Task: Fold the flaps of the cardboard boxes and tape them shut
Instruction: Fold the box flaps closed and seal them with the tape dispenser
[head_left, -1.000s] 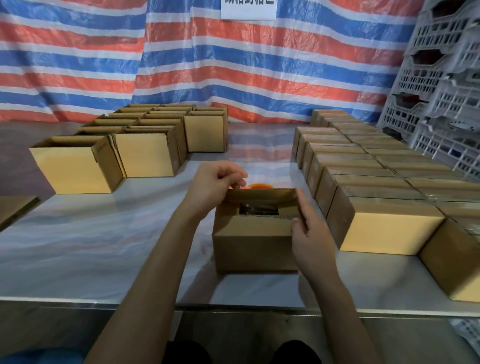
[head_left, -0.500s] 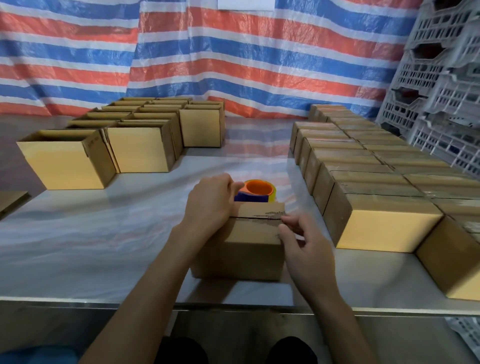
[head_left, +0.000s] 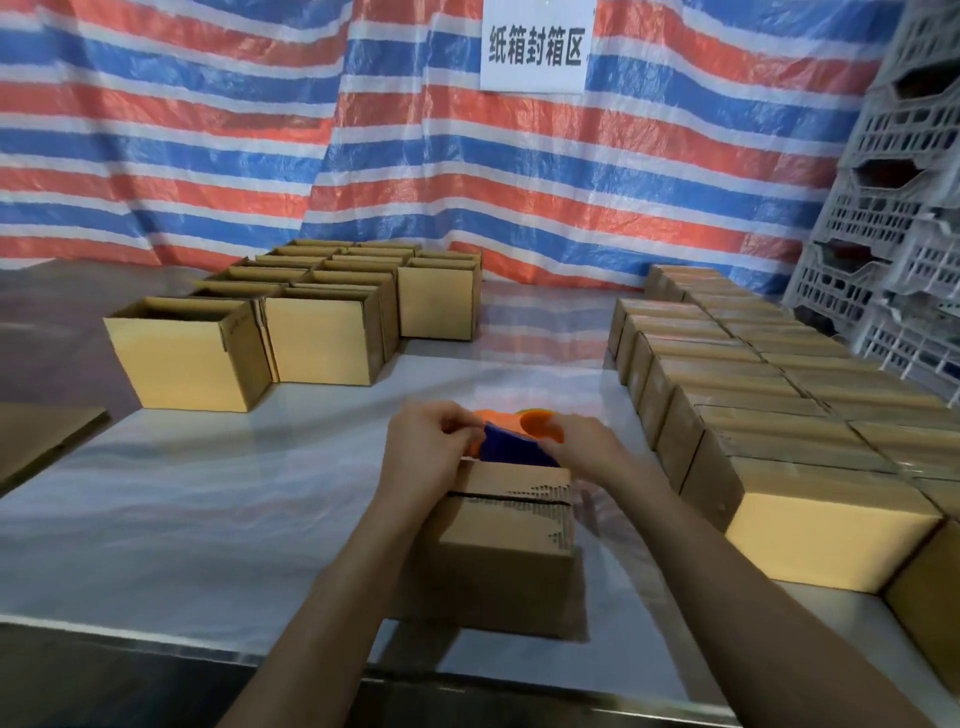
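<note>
Centrally, cardboard box: set on the near part of the table, close to its front edge. Its top flaps are folded down and meet in a dark seam across the top.
Tape dispenser: an orange ring on a blue body, held just behind the box's far top edge, between the two hands.
Left hand: fingers are curled, and thumb and fingertips are drawn together in a pinch at the left edge of the blue body. The heel of the hand is seen over the box's far left corner; contact there cannot be told.
Right hand: blurred. Its fingers are curled round the right side of the dispenser by the orange ring, so the grip is closed on it.
Table: covered by a pale, glossy sheet.
Open boxes: ranged in rows at the far left, tops unfolded.
Closed boxes: packed side by side in rows on the right, near the cardboard box but apart from it.
Flat cardboard: laid at the left edge.
Tarp: striped red, blue and white, hung behind the table.
Sign: a white sheet with dark characters, fixed to the tarp.
Crates: grey perforated plastic, stacked at the far right.
</note>
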